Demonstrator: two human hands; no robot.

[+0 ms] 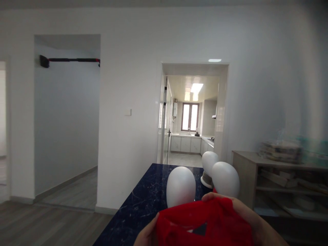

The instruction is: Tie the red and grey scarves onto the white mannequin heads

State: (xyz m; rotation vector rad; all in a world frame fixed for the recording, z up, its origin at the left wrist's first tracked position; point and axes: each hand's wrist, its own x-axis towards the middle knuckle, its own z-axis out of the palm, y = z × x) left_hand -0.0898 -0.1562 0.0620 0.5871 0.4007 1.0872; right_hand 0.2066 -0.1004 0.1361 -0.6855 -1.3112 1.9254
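Fingers of both hands are curled round a red cloth, stretched open | three white foam heads at 12 o'clock on the counter.

We hold a red cloth stretched between our left hand and right hand. Three white foam heads stand near the bench's right edge.

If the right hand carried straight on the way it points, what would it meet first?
Probably the nearest white foam head. The right hand, gripping the red fabric, points forward and left across the dark marble table; depth is unclear, so it might pass beside it.
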